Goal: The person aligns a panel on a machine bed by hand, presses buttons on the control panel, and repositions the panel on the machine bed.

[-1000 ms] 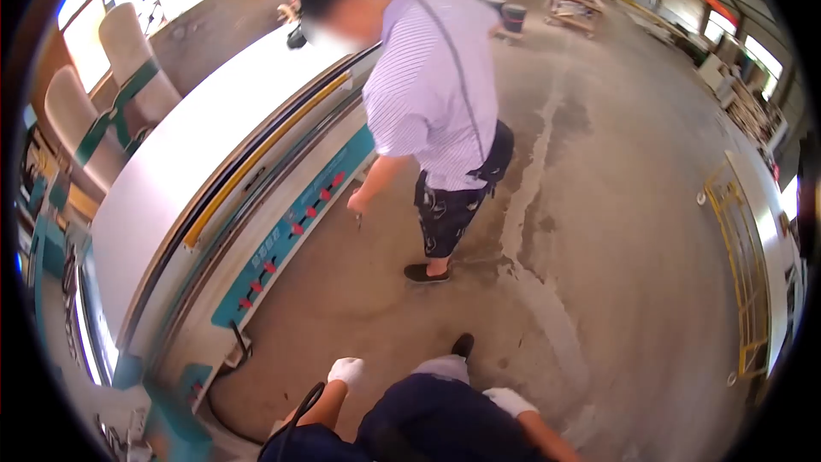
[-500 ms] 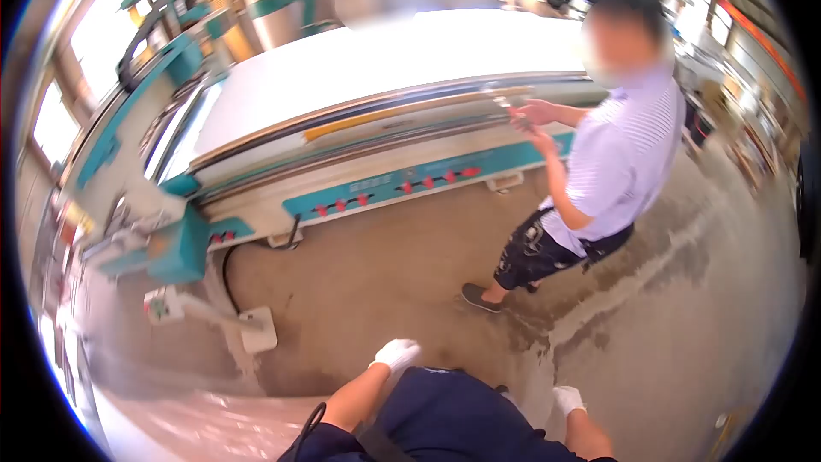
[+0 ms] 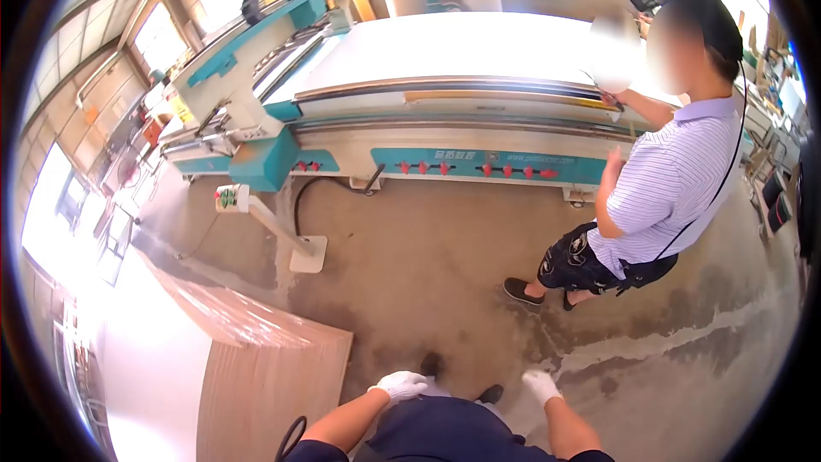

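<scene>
1. A long CNC router with a cream and teal body [image 3: 410,133] stands ahead of both hands, its long axis running crosswise from the left hand's side to the right's
2. The white sheet [image 3: 462,47] lies flat on its bed, farther ahead of the hands, lengthwise with the machine
3. The stack of boards [image 3: 265,393] is the thing nearest the hands: off to the left, apart from them, with the left hand clearly the nearer; clear plastic film [image 3: 248,316] covers its far end; it runs out of view, so I cannot tell its long axis
4. Another person [image 3: 676,171] stands beyond the right hand, ahead and to its right, one arm reaching to the router's edge; what that hand has hold of is too small to tell
5. A control pedestal [image 3: 278,222] leans ahead and to the left of the left hand, beyond the stack
6. The left hand [image 3: 402,385], white-gloved, is at the front of the navy garment [image 3: 453,428], and the right hand [image 3: 541,386], also gloved, is out to the other side; nothing shows held in either, and I cannot tell how far open they are
</scene>
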Demonstrator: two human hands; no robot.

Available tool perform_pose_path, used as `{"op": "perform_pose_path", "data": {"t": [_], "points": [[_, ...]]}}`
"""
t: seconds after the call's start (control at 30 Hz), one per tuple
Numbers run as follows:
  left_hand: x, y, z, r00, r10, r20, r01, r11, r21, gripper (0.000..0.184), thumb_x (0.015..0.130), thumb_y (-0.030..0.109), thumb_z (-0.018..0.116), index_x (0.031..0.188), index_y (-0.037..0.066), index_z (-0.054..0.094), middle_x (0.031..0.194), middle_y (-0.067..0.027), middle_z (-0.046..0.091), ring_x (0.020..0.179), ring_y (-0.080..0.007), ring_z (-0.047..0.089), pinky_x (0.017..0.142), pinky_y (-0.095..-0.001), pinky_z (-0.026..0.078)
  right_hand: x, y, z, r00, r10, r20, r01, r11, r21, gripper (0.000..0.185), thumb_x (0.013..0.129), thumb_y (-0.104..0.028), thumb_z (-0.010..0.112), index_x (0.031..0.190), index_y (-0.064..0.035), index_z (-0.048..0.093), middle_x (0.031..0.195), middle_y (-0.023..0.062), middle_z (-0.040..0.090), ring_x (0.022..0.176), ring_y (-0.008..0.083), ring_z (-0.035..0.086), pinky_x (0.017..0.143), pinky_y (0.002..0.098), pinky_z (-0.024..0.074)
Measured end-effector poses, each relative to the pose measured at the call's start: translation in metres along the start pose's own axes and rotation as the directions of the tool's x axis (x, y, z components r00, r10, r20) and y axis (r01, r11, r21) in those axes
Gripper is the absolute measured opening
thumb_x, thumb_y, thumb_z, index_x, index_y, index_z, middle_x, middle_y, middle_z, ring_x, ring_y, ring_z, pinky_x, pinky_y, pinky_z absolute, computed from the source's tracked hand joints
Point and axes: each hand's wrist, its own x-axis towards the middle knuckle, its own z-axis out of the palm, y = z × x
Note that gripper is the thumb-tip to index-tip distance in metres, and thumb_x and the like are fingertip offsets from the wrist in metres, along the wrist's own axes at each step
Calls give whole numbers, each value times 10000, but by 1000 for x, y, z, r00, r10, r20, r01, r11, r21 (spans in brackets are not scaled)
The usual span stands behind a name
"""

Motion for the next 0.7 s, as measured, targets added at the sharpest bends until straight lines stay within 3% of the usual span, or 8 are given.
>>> {"op": "perform_pose_path", "data": {"t": [0.07, 0.13, 0.23, 0.27, 0.43, 0.47, 0.5, 0.7], "points": [[-21, -19, 16, 992, -32, -118, 15, 989, -146, 582, 945, 409, 491, 1390, 60, 629, 1377, -193, 649, 1311, -348, 590, 1122, -416, 439, -38, 21, 35, 931, 81, 355, 5, 972, -236, 334, 998, -247, 499, 1182, -111, 743, 1199, 209, 719, 1123, 386, 683, 988, 468, 545], [-43, -43, 35, 964, -62, -258, 0, 973, -233, 514, 951, 406, 482, 1304, 90, 681, 1327, -183, 673, 1263, -369, 609, 1087, -431, 458, -84, -22, 7, 854, 354, 381, -307, 934, -181, 335, 996, -246, 484, 1144, -120, 756, 1152, 192, 737, 1073, 374, 708, 967, 489, 552], [-61, -94, 64, 960, -54, -276, 9, 987, -161, 362, 959, 366, 451, 1078, 139, 707, 1187, -169, 701, 1141, -391, 637, 983, -483, 495, -106, 38, 76, 877, 144, 459, -5, 957, -291, 290, 941, -214, 563, 1132, -128, 764, 1149, 149, 746, 1088, 335, 713, 929, 451, 566], [-75, -94, 54, 971, -215, -105, 185, 952, -243, 498, 983, 433, 488, 1269, 81, 692, 1336, -167, 671, 1278, -356, 600, 1086, -418, 462, -102, 24, 68, 878, 150, 454, 11, 943, -333, 283, 939, -212, 567, 1114, -119, 769, 1128, 157, 749, 1071, 338, 719, 915, 453, 571], [-94, -168, 88, 910, -407, -74, 364, 873, -326, 465, 932, 480, 537, 1255, 210, 736, 1357, -97, 677, 1299, -332, 598, 1095, -420, 468, -39, -51, 27, 968, 52, 244, 54, 911, -409, 246, 910, -118, 536, 987, -70, 766, 1039, 201, 753, 979, 364, 733, 835, 476, 588], [-92, -189, 99, 915, -399, -57, 356, 866, -352, 482, 934, 495, 543, 1282, 214, 724, 1372, -90, 670, 1312, -324, 591, 1109, -415, 459, -22, -57, 34, 988, 37, 150, 11, 952, -305, 259, 927, -133, 536, 1030, -63, 763, 1108, 207, 739, 1056, 357, 712, 900, 456, 570], [-79, -220, 115, 919, -392, -47, 347, 858, -379, 501, 936, 510, 549, 1309, 218, 711, 1387, -83, 663, 1325, -316, 585, 1122, -410, 450, -6, -74, 42, 950, 307, 55, -311, 929, 198, 289, 946, -173, 546, 1111, -51, 749, 1202, 211, 712, 1155, 359, 667, 991, 429, 533], [-91, -231, 74, 927, -319, -199, 228, 898, -377, 529, 965, 504, 546, 1346, 166, 688, 1390, -97, 663, 1326, -300, 588, 1138, -400, 433, 71, -258, 3, 936, 298, 186, -351, 827, 439, 491, 950, -358, 568, 1296, -28, 682, 1324, 192, 681, 1283, 325, 612, 1100, 370, 456]]}}
